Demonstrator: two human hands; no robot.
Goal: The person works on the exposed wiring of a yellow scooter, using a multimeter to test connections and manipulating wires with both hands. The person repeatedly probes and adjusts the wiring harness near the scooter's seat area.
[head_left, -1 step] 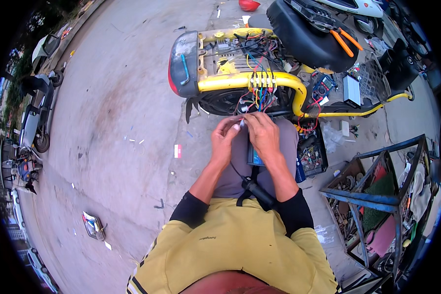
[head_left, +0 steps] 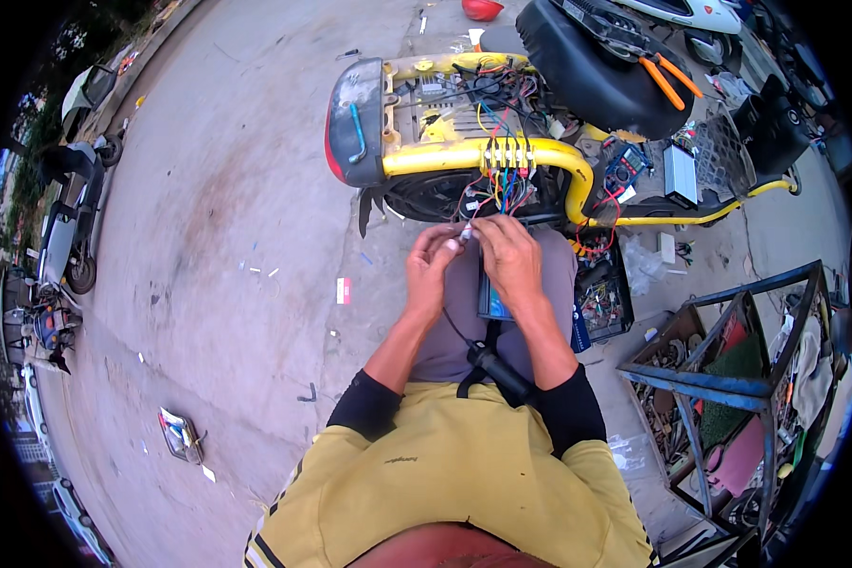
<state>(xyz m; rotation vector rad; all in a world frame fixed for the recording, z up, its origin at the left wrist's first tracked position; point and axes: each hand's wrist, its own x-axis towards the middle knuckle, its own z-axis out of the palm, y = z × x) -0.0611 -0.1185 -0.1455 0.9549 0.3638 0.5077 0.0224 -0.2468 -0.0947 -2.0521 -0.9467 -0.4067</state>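
Note:
Both hands meet over my lap, fingertips pinching a small white wire connector (head_left: 467, 231). My left hand (head_left: 431, 265) is closed on it from one side, my right hand (head_left: 510, 265) from the other; the fingers partly hide it. Just beyond them, a bundle of coloured wires (head_left: 509, 189) hangs down over the yellow frame tube (head_left: 445, 159) of an electric scooter lying open. Beneath my right hand a blue box (head_left: 490, 303) rests between my thighs. Lower on my lap lies a black cylindrical handle (head_left: 502, 371) with a thin cable.
A black seat (head_left: 596, 85) carries orange-handled pliers (head_left: 665, 80). Near the frame sit a multimeter (head_left: 628, 166) and a silver box (head_left: 679, 175). At right stand a parts tray (head_left: 604, 293) and a blue metal rack (head_left: 719, 388) full of scraps. Parked scooters (head_left: 71, 213) line the left.
My fingertips have shifted slightly around the white connector, and a little more of it shows. Everything else stays where it was.

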